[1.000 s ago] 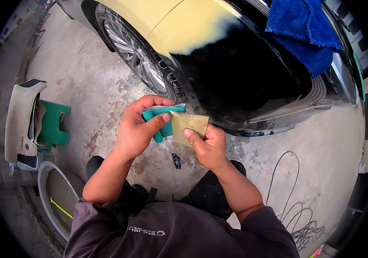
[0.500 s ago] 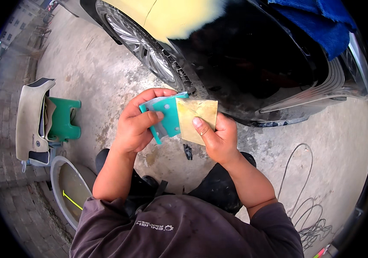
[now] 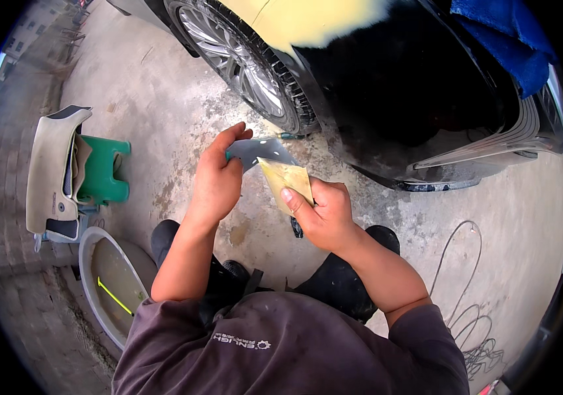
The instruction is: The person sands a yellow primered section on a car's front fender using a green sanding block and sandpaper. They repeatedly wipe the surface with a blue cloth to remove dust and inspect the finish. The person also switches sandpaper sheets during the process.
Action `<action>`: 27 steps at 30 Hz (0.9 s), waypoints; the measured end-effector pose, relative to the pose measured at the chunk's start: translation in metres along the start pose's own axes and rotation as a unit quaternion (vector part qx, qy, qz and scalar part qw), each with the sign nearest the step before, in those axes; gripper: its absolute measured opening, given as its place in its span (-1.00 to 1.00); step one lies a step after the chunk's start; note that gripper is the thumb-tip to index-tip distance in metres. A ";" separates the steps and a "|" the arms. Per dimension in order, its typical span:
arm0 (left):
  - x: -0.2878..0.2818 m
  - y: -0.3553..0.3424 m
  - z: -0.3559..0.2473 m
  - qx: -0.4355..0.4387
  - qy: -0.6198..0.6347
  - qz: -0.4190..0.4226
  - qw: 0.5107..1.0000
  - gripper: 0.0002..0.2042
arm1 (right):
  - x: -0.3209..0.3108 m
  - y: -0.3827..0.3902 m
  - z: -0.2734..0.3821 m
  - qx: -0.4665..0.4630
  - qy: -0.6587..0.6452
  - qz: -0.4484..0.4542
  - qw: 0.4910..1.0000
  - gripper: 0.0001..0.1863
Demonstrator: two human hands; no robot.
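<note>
My left hand (image 3: 219, 181) is closed on the edge of a thin hand sanding pad (image 3: 265, 151). Its grey face with small pale holes now shows, and a bit of teal edge appears by the fingers. A folded yellowish sheet of sandpaper (image 3: 286, 183) is pinched in my right hand (image 3: 329, 214), the thumb on top. The sheet's upper corner overlaps the pad's near edge; whether they touch I cannot tell. Beyond both hands is a black car panel (image 3: 400, 85), with a pale yellow patch (image 3: 321, 20) above the wheel.
The car's wheel (image 3: 242, 62) stands just ahead. A blue cloth (image 3: 508, 43) hangs over the car at the upper right. To the left are a green stool (image 3: 111, 171) bearing a beige mat (image 3: 51, 171), and a grey basin (image 3: 86, 270). A thin cable (image 3: 479, 329) lies coiled at right.
My left hand has tilted the pad, so its teal side has turned away and the grey face shows. The sandpaper has tilted and moved slightly down and left. The whole view has shifted somewhat.
</note>
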State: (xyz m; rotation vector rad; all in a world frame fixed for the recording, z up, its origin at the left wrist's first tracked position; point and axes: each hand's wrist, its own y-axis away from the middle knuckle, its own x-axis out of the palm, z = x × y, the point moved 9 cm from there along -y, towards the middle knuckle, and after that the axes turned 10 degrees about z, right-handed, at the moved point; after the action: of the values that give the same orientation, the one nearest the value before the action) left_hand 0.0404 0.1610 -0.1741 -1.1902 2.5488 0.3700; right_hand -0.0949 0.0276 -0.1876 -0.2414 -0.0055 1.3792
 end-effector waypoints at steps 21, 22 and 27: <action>0.011 0.031 -0.027 -0.014 0.420 0.081 0.904 -0.38 | 0.003 0.012 0.018 -0.064 0.014 -0.036 0.997 -0.79; 0.009 0.030 -0.024 -0.016 0.418 0.066 0.906 -0.38 | 0.004 0.013 0.020 -0.062 0.003 -0.037 0.997 -0.80; 0.022 0.043 -0.030 -0.029 0.378 0.089 0.921 -0.32 | 0.003 0.017 0.025 -0.048 -0.033 -0.050 0.997 -0.80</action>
State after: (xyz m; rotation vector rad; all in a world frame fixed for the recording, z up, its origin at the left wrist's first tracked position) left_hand -0.0113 0.1624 -0.1503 -1.3085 3.3362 0.0040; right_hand -0.1148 0.0380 -0.1667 -0.2725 -0.1370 1.2877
